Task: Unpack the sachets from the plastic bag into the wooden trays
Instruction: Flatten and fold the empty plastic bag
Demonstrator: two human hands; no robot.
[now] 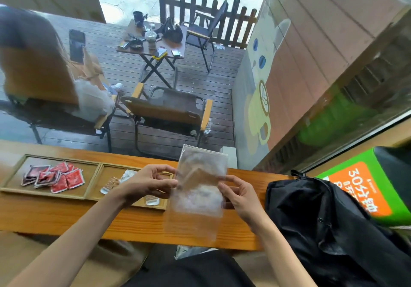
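Observation:
A clear plastic bag [200,188] is held upright over the wooden counter. My left hand [149,184] pinches its left edge and my right hand [240,195] pinches its right edge. I see no sachet inside it; it is blurred. The left wooden tray [13,175] holds several red sachets [55,176]. The right wooden tray [97,182] holds a few brown and white sachets [111,184], partly hidden behind my left hand.
A black backpack [322,220] lies on the right end of the wooden counter [66,215]. A green and orange box [364,188] stands behind it. Beyond the window are folding chairs, a small table and a seated person.

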